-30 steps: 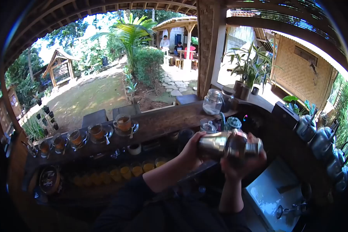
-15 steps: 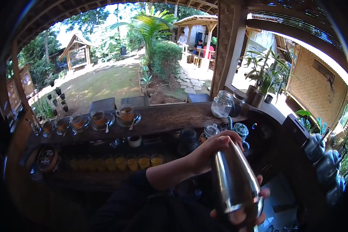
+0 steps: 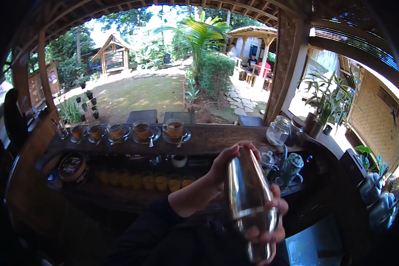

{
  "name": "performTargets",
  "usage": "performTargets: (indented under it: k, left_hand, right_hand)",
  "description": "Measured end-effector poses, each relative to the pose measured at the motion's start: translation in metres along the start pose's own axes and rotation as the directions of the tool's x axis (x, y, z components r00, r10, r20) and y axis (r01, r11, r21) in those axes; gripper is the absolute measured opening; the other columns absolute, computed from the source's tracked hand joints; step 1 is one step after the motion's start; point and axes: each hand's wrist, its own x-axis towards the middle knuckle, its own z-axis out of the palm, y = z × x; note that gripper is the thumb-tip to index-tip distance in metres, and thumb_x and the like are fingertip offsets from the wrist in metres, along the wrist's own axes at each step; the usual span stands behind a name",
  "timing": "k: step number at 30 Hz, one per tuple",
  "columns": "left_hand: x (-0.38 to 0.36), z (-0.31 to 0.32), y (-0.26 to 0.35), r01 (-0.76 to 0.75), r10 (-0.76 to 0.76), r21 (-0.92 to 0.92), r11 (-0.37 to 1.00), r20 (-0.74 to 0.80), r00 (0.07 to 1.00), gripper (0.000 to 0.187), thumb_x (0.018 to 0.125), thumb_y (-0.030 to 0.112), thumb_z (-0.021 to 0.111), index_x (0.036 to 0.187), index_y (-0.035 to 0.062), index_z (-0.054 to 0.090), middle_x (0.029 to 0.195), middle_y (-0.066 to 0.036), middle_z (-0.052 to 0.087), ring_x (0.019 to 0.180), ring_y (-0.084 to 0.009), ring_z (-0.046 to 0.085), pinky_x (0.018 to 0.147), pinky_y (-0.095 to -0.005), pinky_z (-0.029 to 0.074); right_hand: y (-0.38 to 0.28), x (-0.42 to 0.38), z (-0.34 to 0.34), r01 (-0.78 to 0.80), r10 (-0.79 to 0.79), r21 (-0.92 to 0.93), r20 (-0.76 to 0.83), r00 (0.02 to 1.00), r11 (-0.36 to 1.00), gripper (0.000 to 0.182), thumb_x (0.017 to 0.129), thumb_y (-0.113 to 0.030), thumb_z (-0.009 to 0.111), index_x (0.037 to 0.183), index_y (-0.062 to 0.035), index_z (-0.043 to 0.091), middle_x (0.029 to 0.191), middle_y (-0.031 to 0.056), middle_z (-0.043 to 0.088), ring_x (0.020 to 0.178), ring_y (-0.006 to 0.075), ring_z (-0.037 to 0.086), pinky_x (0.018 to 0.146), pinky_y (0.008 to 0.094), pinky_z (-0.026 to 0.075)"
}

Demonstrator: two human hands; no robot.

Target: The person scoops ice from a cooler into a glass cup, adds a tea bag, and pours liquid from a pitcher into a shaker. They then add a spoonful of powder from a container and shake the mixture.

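A shiny metal cocktail shaker [image 3: 248, 188] is tilted in front of my body, gripped by both hands. My left hand [image 3: 222, 167] is closed over its narrower upper end. The fingers of my right hand [image 3: 274, 217] wrap around the wider lower part, and they look slightly blurred. Whatever is inside the shaker is hidden. Behind it, on the lower counter, stand a glass jar [image 3: 268, 159] and a patterned, lidded vessel [image 3: 292, 165].
Glass cups of brown drink [image 3: 173, 129] on saucers with spoons line the raised wooden counter [image 3: 213, 137]. Several glasses of yellow drink [image 3: 161, 182] stand on the shelf below. A jar of white contents [image 3: 278, 131] is right of centre. Metal kettles [image 3: 381, 207] stand at far right.
The view has turned left, so the counter and garden appear further right. Both hands and the shaker have shifted left together, across the counter. The grip on the shaker stays closed.
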Motion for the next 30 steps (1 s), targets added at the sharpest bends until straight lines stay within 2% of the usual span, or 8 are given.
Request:
performTargets:
  k: [3, 5, 10, 14, 16, 23, 26, 30]
  left_hand:
    - [-0.016, -0.039, 0.025, 0.138, -0.215, -0.206, 0.969, -0.424, 0.880, 0.040, 0.088, 0.040, 0.045, 0.110, 0.0089, 0.054, 0.108, -0.013, 0.055, 0.093, -0.0260, 0.061, 0.078, -0.0429, 0.053]
    - [-0.039, -0.064, 0.027, 0.044, -0.134, -0.131, 0.990, -0.832, 0.538, 0.040, 0.089, 0.039, 0.038, 0.110, 0.0089, 0.054, 0.108, -0.011, 0.060, 0.102, -0.0247, 0.058, 0.084, -0.0412, 0.049]
    - [-0.096, -0.030, 0.101, -0.126, 0.123, -0.134, 0.983, -0.028, 0.992, 0.035, 0.088, 0.039, 0.049, 0.105, 0.0093, 0.054, 0.100, -0.013, 0.054, 0.092, -0.0288, 0.056, 0.084, -0.0451, 0.050]
    - [-0.149, -0.022, 0.162, -0.306, 0.311, -0.072, 0.949, 0.078, 0.947, 0.032, 0.091, 0.039, 0.046, 0.109, 0.0132, 0.054, 0.103, -0.009, 0.052, 0.099, -0.0292, 0.052, 0.087, -0.0445, 0.049]
    - [-0.181, -0.056, 0.156, -0.516, 0.433, -0.052, 0.855, -0.476, 0.765, 0.035, 0.089, 0.037, 0.048, 0.113, 0.0114, 0.053, 0.109, -0.006, 0.058, 0.103, -0.0215, 0.055, 0.088, -0.0369, 0.049]
    - [-0.252, 0.003, 0.213, -0.380, 0.387, -0.076, 0.922, 0.192, 0.902, 0.037, 0.091, 0.042, 0.045, 0.114, 0.0133, 0.051, 0.112, -0.014, 0.038, 0.107, -0.0343, 0.041, 0.082, -0.0563, 0.047]
    - [-0.281, 0.027, 0.239, -0.494, 0.485, 0.086, 0.865, 0.110, 0.868, 0.034, 0.091, 0.041, 0.046, 0.111, 0.0134, 0.049, 0.106, -0.012, 0.042, 0.103, -0.0337, 0.046, 0.080, -0.0498, 0.050]
    - [-0.352, -0.068, 0.236, -0.572, 0.554, 0.079, 0.817, -0.382, 0.739, 0.035, 0.090, 0.035, 0.048, 0.116, 0.0113, 0.049, 0.118, -0.006, 0.051, 0.102, -0.0184, 0.055, 0.085, -0.0371, 0.048]
  right_hand:
    - [0.062, 0.048, 0.002, 0.237, -0.221, -0.648, 0.107, 0.969, 0.724, 0.077, 0.059, -0.024, 0.083, 0.123, -0.0074, 0.043, 0.127, 0.0175, 0.038, 0.113, 0.0295, 0.044, 0.096, 0.0423, 0.039]
    - [0.100, 0.060, 0.022, -0.185, 0.046, -0.398, -0.333, 0.942, 0.899, 0.081, 0.057, -0.024, 0.085, 0.123, -0.0047, 0.042, 0.126, 0.0178, 0.039, 0.112, 0.0276, 0.046, 0.090, 0.0408, 0.043]
    - [0.050, 0.066, 0.146, 0.804, -0.705, -0.117, 0.421, 0.571, 0.582, 0.051, 0.072, -0.040, 0.066, 0.119, -0.0327, 0.049, 0.108, 0.0104, 0.053, 0.103, 0.0334, 0.051, 0.097, 0.0560, 0.032]
    - [0.056, 0.106, 0.191, 0.753, -0.722, 0.176, 0.482, 0.495, 0.634, 0.053, 0.067, -0.018, 0.071, 0.115, -0.0307, 0.053, 0.115, 0.0059, 0.054, 0.101, 0.0377, 0.054, 0.086, 0.0533, 0.043]
    - [0.152, 0.093, 0.212, 0.020, -0.006, -0.019, 0.534, 0.845, 1.000, 0.046, 0.069, -0.013, 0.062, 0.109, -0.0342, 0.054, 0.114, 0.0092, 0.050, 0.111, 0.0381, 0.044, 0.088, 0.0506, 0.043]
    - [0.048, 0.081, 0.293, 0.757, -0.747, 0.310, 0.576, 0.332, 0.575, 0.040, 0.075, -0.023, 0.064, 0.110, -0.0379, 0.051, 0.118, 0.0043, 0.052, 0.111, 0.0386, 0.048, 0.082, 0.0505, 0.045]
    - [0.068, 0.098, 0.318, 0.671, -0.829, 0.504, 0.446, 0.337, 0.544, 0.040, 0.066, -0.025, 0.067, 0.105, -0.0308, 0.057, 0.123, 0.0075, 0.049, 0.114, 0.0409, 0.045, 0.089, 0.0539, 0.040]
    - [0.161, 0.099, 0.363, 0.041, -0.087, 0.108, 0.464, 0.882, 0.993, 0.059, 0.061, -0.020, 0.081, 0.112, -0.0076, 0.055, 0.117, 0.0159, 0.051, 0.112, 0.0359, 0.048, 0.094, 0.0458, 0.040]
